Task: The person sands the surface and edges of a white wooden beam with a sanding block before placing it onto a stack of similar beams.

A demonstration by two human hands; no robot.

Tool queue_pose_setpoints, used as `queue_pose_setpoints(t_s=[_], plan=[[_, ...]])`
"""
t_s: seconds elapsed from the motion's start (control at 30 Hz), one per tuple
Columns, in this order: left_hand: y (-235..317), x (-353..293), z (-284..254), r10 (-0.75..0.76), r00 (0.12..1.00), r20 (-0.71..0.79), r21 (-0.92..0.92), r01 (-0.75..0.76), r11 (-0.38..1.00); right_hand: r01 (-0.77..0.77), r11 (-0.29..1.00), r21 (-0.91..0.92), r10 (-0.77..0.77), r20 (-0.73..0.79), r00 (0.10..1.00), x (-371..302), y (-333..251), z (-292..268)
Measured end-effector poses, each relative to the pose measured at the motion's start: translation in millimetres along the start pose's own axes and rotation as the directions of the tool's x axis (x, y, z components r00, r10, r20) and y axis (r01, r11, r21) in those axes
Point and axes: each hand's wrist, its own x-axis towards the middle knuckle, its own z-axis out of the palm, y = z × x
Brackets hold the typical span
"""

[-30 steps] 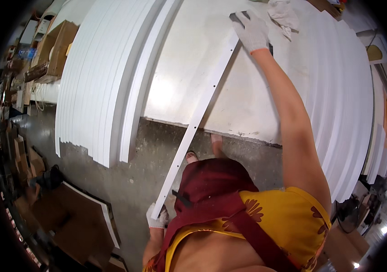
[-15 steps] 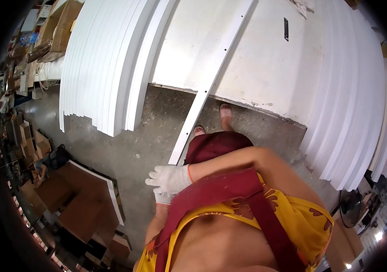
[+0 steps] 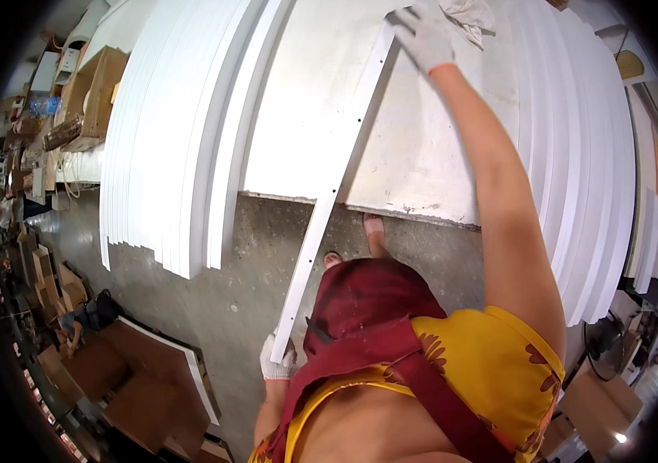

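A long narrow white strip (image 3: pixel 334 189) with a row of small dark holes lies slantwise over the white tabletop, its near end sticking out past the table edge toward me. My left hand (image 3: pixel 276 359), in a pale knitted glove, is wrapped round that near end. Stretched far forward, my gloved right hand (image 3: pixel 424 40) is at the strip's far end. A small dark item (image 3: pixel 400 14) shows at the right hand's fingertips, against the strip; its kind cannot be made out.
Long white strips (image 3: pixel 171 139) lie side by side on the left, overhanging the table (image 3: pixel 414 174). More white strips (image 3: pixel 576 154) fill the right side. A crumpled pale cloth (image 3: pixel 471 19) lies at the back. Brown cardboard (image 3: pixel 140 397) is on the floor at lower left.
My right hand has gone from beside my left hand to the strip's far end. The strip's near end has come closer to me, and the dark item now shows at the right fingertips.
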Motion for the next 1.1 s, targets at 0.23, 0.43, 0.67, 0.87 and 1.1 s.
queue_pose_setpoints(t_s=[0.23,0.43,0.67,0.87,1.1], plan=[[17.3,-23.7,8.1,0.286,0.957,0.049,0.073,-0.289,0.954,-0.189,0.873,0.450,0.191,0.041,0.981,39.0,36.7,-7.3],[14.9,-12.1,13.6,0.281,0.959,0.037,0.114,-0.283,0.952,0.048,0.999,0.024,-0.049,0.023,0.999,-9.5,-11.7,0.0],[8.4,-6.0,2.6,0.149,0.987,-0.058,0.092,-0.143,0.985,0.505,0.777,0.377,-0.625,0.358,0.694,-156.1,-187.3,-86.7],[3.4,-10.2,15.2,0.255,0.961,-0.105,0.164,-0.236,0.958,0.187,0.982,0.010,-0.175,0.402,0.899,-57.9,-78.2,-23.7],[12.3,-14.0,23.0,0.238,0.964,-0.116,0.192,-0.214,0.958,-0.055,0.989,-0.135,0.056,0.002,0.998,15.8,-22.5,13.6]])
